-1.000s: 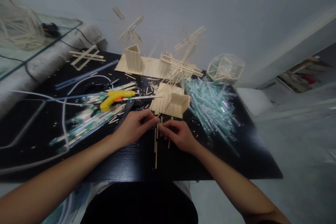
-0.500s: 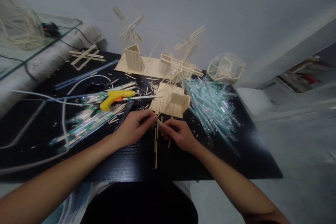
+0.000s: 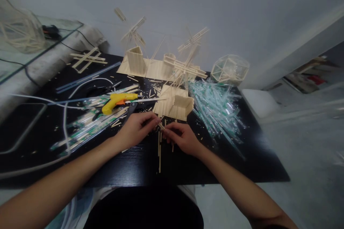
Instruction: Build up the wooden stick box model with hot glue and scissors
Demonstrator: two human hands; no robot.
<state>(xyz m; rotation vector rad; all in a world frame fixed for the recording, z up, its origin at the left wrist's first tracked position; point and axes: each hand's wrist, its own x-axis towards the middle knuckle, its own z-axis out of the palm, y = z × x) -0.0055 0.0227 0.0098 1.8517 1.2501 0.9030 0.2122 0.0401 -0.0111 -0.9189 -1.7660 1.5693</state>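
Close together over the front of the black table, my left hand [image 3: 142,127] and my right hand [image 3: 182,136] pinch a short piece of thin wooden stick [image 3: 161,126] between them. Fingers hide both of its ends. Below the hands, loose wooden sticks [image 3: 159,157] lie lengthwise on the table. Just beyond them stands a small open box of glued sticks [image 3: 183,103] on a flat stick base [image 3: 164,103]. To the left, a yellow hot glue gun [image 3: 114,102] rests on plastic-wrapped sticks, its nozzle pointing right.
Stick windmill models [image 3: 135,61] stand at the back by the wall. A heap of clear plastic wrappers [image 3: 215,103] lies at right, near a faceted stick frame [image 3: 230,69]. A white cable [image 3: 65,125] loops across the left of the black table [image 3: 118,171]. Crossed sticks [image 3: 88,59] lie back left.
Both hands stay in nearly the same place, still pinching the stick piece, which now lies at a slightly flatter slant. The rest of the scene looks the same.
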